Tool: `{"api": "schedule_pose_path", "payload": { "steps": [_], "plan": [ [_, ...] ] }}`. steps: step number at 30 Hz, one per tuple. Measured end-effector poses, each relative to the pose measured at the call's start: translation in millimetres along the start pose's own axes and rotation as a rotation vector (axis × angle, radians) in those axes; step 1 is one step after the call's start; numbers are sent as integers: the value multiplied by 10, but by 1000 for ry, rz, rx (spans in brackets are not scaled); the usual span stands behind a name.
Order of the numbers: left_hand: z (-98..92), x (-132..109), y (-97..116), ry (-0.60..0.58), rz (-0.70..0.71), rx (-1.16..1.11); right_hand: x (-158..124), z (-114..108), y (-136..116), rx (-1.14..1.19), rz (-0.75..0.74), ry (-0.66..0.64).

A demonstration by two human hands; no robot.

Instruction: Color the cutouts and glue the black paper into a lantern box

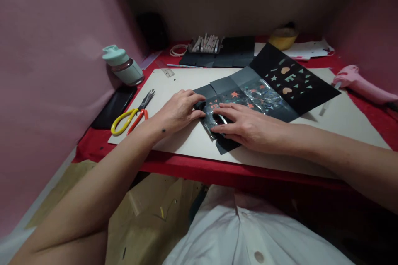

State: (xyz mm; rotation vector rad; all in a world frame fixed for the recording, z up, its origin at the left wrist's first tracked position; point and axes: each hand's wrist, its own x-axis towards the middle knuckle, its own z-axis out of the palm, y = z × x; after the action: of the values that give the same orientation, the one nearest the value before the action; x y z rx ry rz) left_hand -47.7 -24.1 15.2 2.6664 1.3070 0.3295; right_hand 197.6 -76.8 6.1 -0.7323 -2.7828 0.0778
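Card (263,97) runs lengthwise near-L to far-R; L hand (179,109) grip unclear, R hand (248,126) splayed atop.

The white board (186,78) lies bare just beyond the left hand (180,109), with scissors (143,104) obstructing its left side and the black card (295,90) its right.

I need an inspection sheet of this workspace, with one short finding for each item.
Surface: pale board on red cloth.
Job's things: dark card with cut-out shapes, partly covered by shiny clear film.
Clutter: scissors on the board at left; bottle beyond; white markers behind; pink glue gun at right.
Hands: left hand at the card's left edge, grip unclear; right hand over the card, fingers spread.
Cables: pale coiled cord behind the board.
Surroundings: pink wall at left.
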Motion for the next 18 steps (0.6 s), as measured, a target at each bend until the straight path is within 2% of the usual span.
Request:
{"api": "schedule_pose_path", "payload": {
  "steps": [5,9,18],
  "plan": [
    [92,-202,45,41,2,35,-7,-28,-194,68,69,140],
    [134,-302,78,72,3,27,-32,32,-346,87,83,95],
    [134,-471,223,167,70,2,-137,42,-330,-31,-18,102]
  ]
}}
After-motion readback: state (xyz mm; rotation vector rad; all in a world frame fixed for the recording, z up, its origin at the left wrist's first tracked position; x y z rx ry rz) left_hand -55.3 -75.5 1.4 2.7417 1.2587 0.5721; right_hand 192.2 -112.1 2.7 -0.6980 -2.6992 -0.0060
